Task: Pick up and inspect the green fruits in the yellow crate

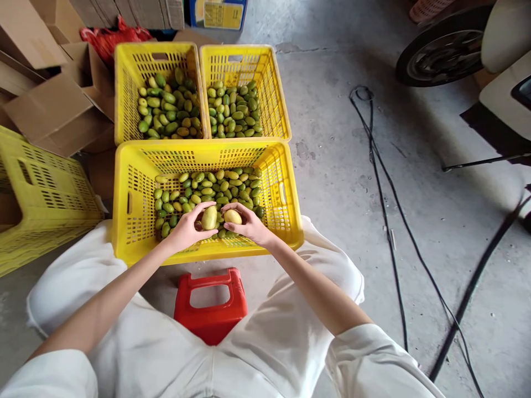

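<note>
Over the front yellow crate (207, 255), my left hand (188, 228) is closed round a smooth, oval yellow-green fruit (209, 218). A paler yellow oval fruit (233, 216) sits between the thumb and fingers of my right hand (252, 225). The two fruits are side by side, a small gap apart. Beneath them, a layer of oval fruits (215, 188), green to yellow, covers much of the crate floor. I cannot make out the exact kind of fruit. Behind stand a left yellow crate (119, 94) and a right yellow crate (282, 105), both holding similar fruits.
Another yellow crate (53, 182) lies tilted at the left, near open cardboard boxes (53, 110) and a red plastic bag (112, 38). A red plastic stool (211, 320) shows between my knees. Black cables (381, 182) cross the concrete floor at right, near a wheeled vehicle (448, 50).
</note>
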A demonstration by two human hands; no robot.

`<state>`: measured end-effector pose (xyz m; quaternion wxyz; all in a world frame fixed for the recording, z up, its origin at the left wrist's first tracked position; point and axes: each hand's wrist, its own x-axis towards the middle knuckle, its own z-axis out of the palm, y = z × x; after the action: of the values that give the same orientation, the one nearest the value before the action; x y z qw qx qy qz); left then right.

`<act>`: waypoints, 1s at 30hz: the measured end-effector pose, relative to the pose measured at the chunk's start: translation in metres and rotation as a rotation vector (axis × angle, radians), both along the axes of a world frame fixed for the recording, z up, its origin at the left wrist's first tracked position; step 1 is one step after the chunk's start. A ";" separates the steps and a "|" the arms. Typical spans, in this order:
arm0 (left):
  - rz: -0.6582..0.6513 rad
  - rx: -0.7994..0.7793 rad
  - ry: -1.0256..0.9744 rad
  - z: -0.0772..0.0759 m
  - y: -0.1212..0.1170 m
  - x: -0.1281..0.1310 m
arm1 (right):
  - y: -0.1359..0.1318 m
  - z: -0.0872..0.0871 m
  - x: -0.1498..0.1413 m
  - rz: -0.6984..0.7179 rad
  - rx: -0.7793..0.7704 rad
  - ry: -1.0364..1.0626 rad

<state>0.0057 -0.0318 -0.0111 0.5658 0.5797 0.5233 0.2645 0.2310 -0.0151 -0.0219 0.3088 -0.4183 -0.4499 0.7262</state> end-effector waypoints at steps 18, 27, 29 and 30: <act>-0.007 -0.021 0.024 -0.005 -0.004 -0.002 | -0.002 -0.005 -0.004 -0.042 0.028 0.017; 0.094 -0.085 -0.076 -0.005 -0.002 -0.001 | -0.001 -0.003 -0.002 0.006 0.098 -0.047; 0.080 -0.129 -0.119 -0.008 -0.003 -0.002 | -0.002 -0.006 -0.003 -0.017 0.111 -0.020; 0.070 -0.127 -0.127 -0.009 -0.003 -0.002 | -0.002 -0.007 -0.003 -0.030 0.112 -0.005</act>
<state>0.0038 -0.0350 -0.0205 0.6238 0.5059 0.5221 0.2867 0.2278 -0.0171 -0.0293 0.3413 -0.4091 -0.4842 0.6941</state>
